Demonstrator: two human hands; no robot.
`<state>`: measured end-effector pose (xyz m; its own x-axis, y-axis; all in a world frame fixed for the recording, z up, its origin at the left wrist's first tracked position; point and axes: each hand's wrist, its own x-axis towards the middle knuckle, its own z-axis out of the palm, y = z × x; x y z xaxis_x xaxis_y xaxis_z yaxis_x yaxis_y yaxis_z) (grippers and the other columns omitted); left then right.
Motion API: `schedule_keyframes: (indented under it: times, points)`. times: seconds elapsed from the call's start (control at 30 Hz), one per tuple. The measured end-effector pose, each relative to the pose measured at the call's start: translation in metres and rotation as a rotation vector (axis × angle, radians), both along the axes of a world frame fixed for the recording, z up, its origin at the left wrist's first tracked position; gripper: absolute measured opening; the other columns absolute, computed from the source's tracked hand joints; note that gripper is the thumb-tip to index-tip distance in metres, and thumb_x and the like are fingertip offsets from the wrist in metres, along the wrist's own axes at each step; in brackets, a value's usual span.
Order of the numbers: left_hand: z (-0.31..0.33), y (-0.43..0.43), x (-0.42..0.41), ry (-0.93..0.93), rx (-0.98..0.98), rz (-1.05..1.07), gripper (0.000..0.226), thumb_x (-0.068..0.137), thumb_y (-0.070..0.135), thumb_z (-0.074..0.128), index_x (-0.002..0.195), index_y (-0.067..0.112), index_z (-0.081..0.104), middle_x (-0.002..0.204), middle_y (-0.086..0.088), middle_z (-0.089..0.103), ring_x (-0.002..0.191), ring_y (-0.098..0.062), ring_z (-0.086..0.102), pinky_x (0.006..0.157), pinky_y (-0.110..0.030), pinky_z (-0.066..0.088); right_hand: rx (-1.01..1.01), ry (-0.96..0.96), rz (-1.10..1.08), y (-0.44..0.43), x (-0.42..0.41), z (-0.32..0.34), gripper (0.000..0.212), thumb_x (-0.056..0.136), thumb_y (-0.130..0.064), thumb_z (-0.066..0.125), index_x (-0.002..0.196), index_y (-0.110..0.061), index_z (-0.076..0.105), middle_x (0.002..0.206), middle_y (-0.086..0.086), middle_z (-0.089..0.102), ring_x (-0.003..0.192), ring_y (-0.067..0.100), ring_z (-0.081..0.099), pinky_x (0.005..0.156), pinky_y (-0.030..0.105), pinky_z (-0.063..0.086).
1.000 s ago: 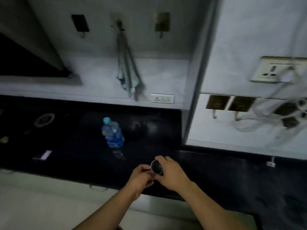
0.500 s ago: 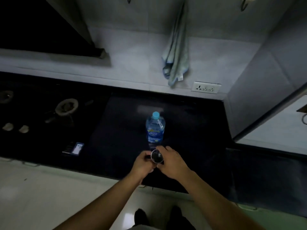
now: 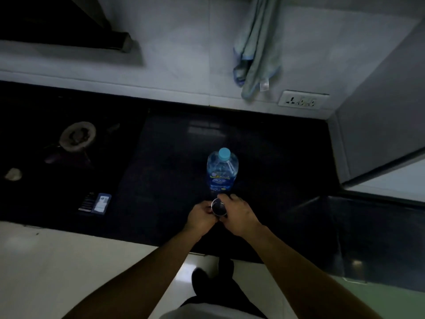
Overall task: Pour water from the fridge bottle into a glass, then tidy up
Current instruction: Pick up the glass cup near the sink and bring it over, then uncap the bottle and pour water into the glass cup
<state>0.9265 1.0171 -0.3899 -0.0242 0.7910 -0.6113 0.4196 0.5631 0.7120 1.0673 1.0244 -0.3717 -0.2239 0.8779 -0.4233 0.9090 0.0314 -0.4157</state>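
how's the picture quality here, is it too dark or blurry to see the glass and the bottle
Head view: dim overall, the black counter swallowing detail; bottle readable, its cap bright; glass only a pale rim between left hand and right hand; wide-angle bending at edges.

We see the water bottle [image 3: 222,172] standing upright on the dark countertop [image 3: 165,180], just beyond the glass [image 3: 219,207] that our left hand [image 3: 202,218] and right hand [image 3: 239,215] hold between them, so the straight path forward is blocked. Left of the bottle the counter is bare as far as the small card packet [image 3: 96,203]. Right of it lies open counter up to the grey side panel [image 3: 372,125].
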Motion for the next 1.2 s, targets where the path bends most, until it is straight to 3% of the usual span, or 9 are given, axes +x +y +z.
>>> schedule_keyframes:
  times: [0.3,0.47,0.57,0.7,0.8,0.9,1.0,1.07,1.2]
  points:
    - [-0.003,0.002,-0.002,0.097,0.058,-0.074,0.034,0.073,0.026,0.066,0.105,0.02,0.075,0.104,-0.004,0.077,0.099,-0.022,0.071,0.091,-0.038,0.055,0.022,-0.018,-0.005,0.0,-0.003,-0.017,0.063,0.088,-0.027,0.06,0.147,-0.022,0.037,0.132,0.013,0.052,0.12,0.034,0.051,0.102,0.042,0.041]
    - [0.001,0.005,-0.012,0.075,0.016,-0.103,0.035,0.073,0.012,0.073,0.107,0.017,0.07,0.102,-0.006,0.074,0.101,-0.023,0.069,0.093,-0.034,0.053,0.079,-0.041,0.016,-0.006,0.002,-0.005,0.08,0.079,-0.03,0.07,0.15,-0.021,0.034,0.135,0.011,0.048,0.123,0.033,0.045,0.103,0.043,0.041]
    - [0.009,0.018,-0.027,0.087,0.026,-0.053,0.041,0.073,0.005,0.076,0.111,0.016,0.065,0.099,-0.003,0.066,0.105,-0.024,0.068,0.089,-0.028,0.051,0.17,0.069,-0.061,-0.015,0.009,0.008,0.07,0.075,-0.029,0.07,0.14,-0.018,0.046,0.128,0.012,0.051,0.114,0.034,0.05,0.099,0.046,0.045]
    - [0.039,0.053,-0.036,0.059,0.169,-0.115,0.066,0.074,0.01,0.083,0.132,0.02,0.053,0.117,0.001,0.056,0.104,-0.015,0.059,0.087,-0.025,0.046,0.231,0.21,-0.211,-0.019,0.019,0.032,0.054,0.084,-0.028,0.068,0.134,-0.017,0.052,0.129,0.008,0.051,0.118,0.025,0.049,0.104,0.037,0.044]
    - [0.05,0.078,-0.035,0.001,0.265,-0.235,0.086,0.063,0.022,0.089,0.138,0.029,0.046,0.133,0.003,0.055,0.117,-0.012,0.057,0.097,-0.03,0.047,0.29,0.384,-0.347,-0.01,0.019,0.055,0.05,0.086,-0.028,0.069,0.133,-0.019,0.054,0.122,0.003,0.054,0.106,0.016,0.058,0.094,0.034,0.052]
    - [0.051,0.092,-0.026,-0.067,0.308,-0.296,0.087,0.064,0.013,0.091,0.138,0.025,0.047,0.131,0.003,0.06,0.119,-0.009,0.06,0.098,-0.026,0.047,0.388,0.481,-0.355,0.012,0.016,0.082,0.046,0.09,-0.03,0.065,0.133,-0.023,0.052,0.115,0.0,0.056,0.094,0.009,0.059,0.085,0.03,0.055]
    - [0.054,0.096,-0.017,-0.125,0.294,-0.27,0.082,0.067,0.005,0.09,0.135,0.026,0.049,0.121,0.008,0.064,0.104,0.0,0.064,0.081,-0.01,0.049,0.413,0.411,-0.3,0.044,0.01,0.105,0.05,0.093,-0.036,0.061,0.139,-0.023,0.045,0.122,0.004,0.053,0.101,0.015,0.058,0.087,0.031,0.052]
    - [0.054,0.097,-0.014,-0.153,0.279,-0.249,0.08,0.067,0.004,0.089,0.132,0.028,0.049,0.115,0.011,0.065,0.095,0.007,0.065,0.072,-0.005,0.049,0.393,0.245,-0.204,0.065,0.004,0.111,0.051,0.095,-0.043,0.057,0.139,-0.02,0.045,0.121,0.01,0.054,0.103,0.025,0.059,0.086,0.038,0.053]
    - [0.053,0.096,-0.016,-0.163,0.275,-0.223,0.072,0.064,0.005,0.09,0.123,0.028,0.055,0.11,0.006,0.069,0.097,0.0,0.068,0.077,-0.015,0.053,0.374,-0.02,-0.041,0.088,-0.009,0.112,0.039,0.098,-0.045,0.05,0.12,-0.013,0.05,0.107,0.015,0.061,0.093,0.032,0.064,0.071,0.037,0.047]
